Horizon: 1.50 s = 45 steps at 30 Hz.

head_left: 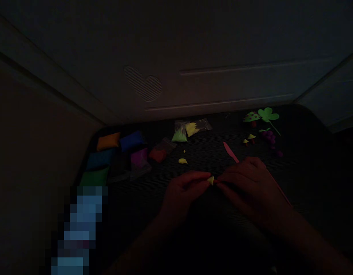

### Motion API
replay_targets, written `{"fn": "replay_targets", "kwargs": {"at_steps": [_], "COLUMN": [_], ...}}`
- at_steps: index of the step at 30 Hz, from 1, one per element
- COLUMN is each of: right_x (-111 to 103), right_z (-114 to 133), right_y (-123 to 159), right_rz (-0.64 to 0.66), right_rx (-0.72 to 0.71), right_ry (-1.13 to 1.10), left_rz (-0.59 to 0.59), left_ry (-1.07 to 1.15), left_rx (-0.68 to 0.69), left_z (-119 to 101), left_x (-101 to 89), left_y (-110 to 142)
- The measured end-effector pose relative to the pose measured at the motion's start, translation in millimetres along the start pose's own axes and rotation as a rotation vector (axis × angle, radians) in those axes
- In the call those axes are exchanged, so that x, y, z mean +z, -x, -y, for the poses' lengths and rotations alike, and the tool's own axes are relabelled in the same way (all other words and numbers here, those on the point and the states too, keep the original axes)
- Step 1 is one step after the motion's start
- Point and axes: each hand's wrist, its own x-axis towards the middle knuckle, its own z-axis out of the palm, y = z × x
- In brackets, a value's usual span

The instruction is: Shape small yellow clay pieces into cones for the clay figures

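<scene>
The scene is very dark. My left hand [183, 191] and my right hand [247, 183] meet over a dark mat [207, 214], fingertips pinched together on a small yellow clay piece [211, 180] held between them. A pink plastic modelling tool [230, 151] lies on the mat just beyond my right hand, partly hidden behind it. A second small yellow clay lump [182, 161] lies loose ahead of my left hand.
Clay packets in orange [108, 140], blue [131, 140], purple [139, 156], red [158, 153] and green [94, 176] lie at the left. Open bags with green and yellow clay [187, 130] sit at the back. Finished clay figures, small mushrooms [249, 139], a green leaf [268, 114], purple grapes [270, 136], stand back right.
</scene>
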Motion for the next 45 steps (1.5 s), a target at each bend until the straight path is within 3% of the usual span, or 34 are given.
{"fn": "replay_targets", "kwargs": {"at_steps": [20,31,45], "right_x": [6,10,11], "right_z": [-2,-2,0], "right_y": [5,6,5], "right_rz": [-0.023,-0.035,-0.034], "right_rx": [-0.026,-0.027,-0.029], "right_ry": [-0.082,-0.113,-0.175], "left_rz": [0.032,0.028,0.027], "left_ry": [0.042,-0.150,-0.111], "left_rx": [0.076,0.329,0.319], "left_z": [-4,-3,-2], "left_x": [4.1,1.8,0.7], "left_y": [6,6,5]}}
